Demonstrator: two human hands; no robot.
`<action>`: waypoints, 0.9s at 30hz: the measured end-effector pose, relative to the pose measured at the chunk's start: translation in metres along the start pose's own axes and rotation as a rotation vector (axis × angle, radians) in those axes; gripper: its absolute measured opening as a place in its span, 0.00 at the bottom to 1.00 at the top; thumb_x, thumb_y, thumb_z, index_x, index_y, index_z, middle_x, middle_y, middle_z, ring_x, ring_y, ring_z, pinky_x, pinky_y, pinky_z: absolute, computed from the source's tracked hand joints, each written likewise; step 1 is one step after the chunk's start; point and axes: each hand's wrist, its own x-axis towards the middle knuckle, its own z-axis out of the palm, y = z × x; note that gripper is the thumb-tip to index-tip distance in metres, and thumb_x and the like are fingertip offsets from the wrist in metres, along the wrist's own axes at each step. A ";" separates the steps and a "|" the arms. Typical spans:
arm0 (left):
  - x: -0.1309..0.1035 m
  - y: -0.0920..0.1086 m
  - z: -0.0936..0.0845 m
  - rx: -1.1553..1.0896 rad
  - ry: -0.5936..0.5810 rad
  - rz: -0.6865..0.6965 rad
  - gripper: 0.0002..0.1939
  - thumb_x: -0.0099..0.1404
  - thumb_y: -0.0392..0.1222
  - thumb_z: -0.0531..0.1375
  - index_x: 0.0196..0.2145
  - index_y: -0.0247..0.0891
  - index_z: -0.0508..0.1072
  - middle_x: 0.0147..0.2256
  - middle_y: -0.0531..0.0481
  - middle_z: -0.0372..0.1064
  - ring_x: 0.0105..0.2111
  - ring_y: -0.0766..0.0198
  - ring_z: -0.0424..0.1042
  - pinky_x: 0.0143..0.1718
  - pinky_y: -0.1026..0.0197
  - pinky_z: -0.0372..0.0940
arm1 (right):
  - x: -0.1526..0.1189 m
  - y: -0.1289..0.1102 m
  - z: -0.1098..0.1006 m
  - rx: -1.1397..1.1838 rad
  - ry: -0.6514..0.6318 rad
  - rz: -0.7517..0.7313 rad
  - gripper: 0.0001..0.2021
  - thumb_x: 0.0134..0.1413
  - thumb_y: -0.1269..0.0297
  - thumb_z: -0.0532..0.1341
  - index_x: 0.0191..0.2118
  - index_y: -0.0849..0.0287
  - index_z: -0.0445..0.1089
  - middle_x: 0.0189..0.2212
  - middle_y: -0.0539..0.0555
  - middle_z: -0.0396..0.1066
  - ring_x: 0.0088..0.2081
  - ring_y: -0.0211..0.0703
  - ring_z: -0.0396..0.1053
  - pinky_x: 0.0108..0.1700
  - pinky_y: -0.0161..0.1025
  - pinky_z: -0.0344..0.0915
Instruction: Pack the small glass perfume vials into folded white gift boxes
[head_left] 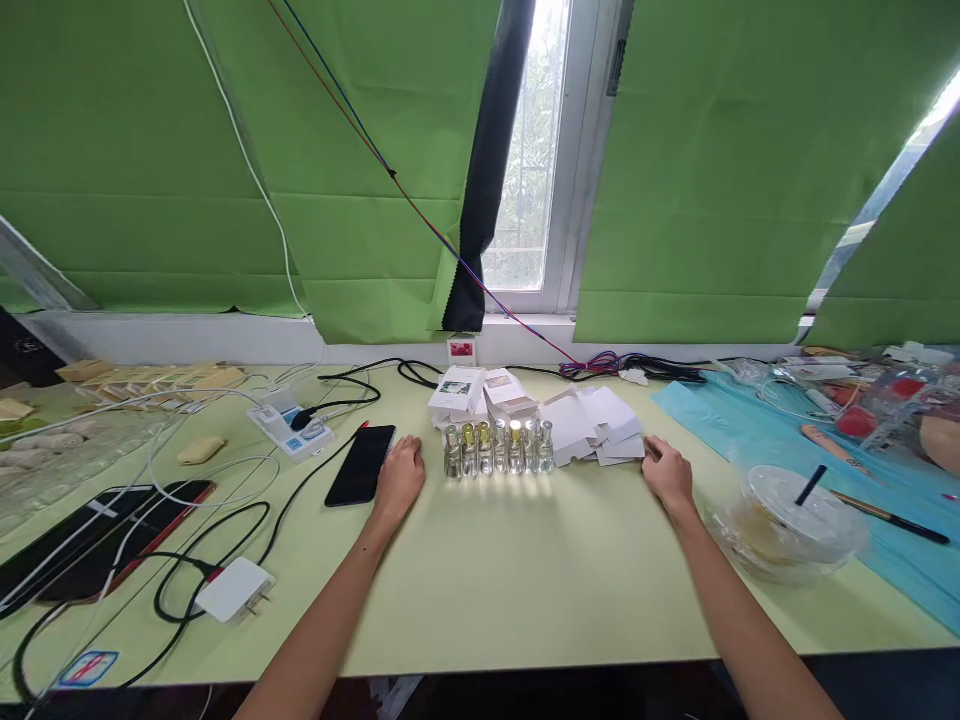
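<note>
My left hand [400, 478] rests on the table with its fingers curled in, just right of a black phone [361, 466]. My right hand [667, 470] lies loosely fisted at the right edge of a pile of white flattened cartons [592, 425]; whether it touches them I cannot tell. Nothing shows in either hand. Between them, several small clear glass bottles [499, 450] with gold or silvery tops stand upright in a row. Behind the bottles lie white printed boxes [457, 390], and a small box with a pink picture [462, 350] stands against the wall.
A power strip [289, 425], a white charger [235, 590], looping cables and dark devices [124, 545] occupy the left. On the right, a lidded plastic cup with a straw [795, 515] stands beside blue sheeting [892, 530]. Wires run along the back; green curtains [375, 250] hang behind.
</note>
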 end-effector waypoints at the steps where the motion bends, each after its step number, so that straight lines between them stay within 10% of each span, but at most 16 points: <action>1: 0.000 0.000 0.000 -0.002 0.002 -0.003 0.20 0.70 0.30 0.49 0.51 0.33 0.77 0.60 0.37 0.69 0.63 0.53 0.66 0.65 0.55 0.61 | 0.000 0.000 0.000 0.002 0.001 0.000 0.22 0.55 0.74 0.56 0.53 0.63 0.77 0.59 0.62 0.72 0.61 0.57 0.69 0.63 0.47 0.62; 27: -0.001 0.001 -0.001 -0.032 0.009 -0.013 0.20 0.68 0.29 0.51 0.52 0.34 0.77 0.60 0.38 0.70 0.63 0.53 0.66 0.64 0.54 0.62 | 0.000 0.000 0.002 0.023 0.027 0.002 0.21 0.53 0.74 0.57 0.50 0.63 0.78 0.57 0.63 0.74 0.60 0.57 0.69 0.63 0.47 0.62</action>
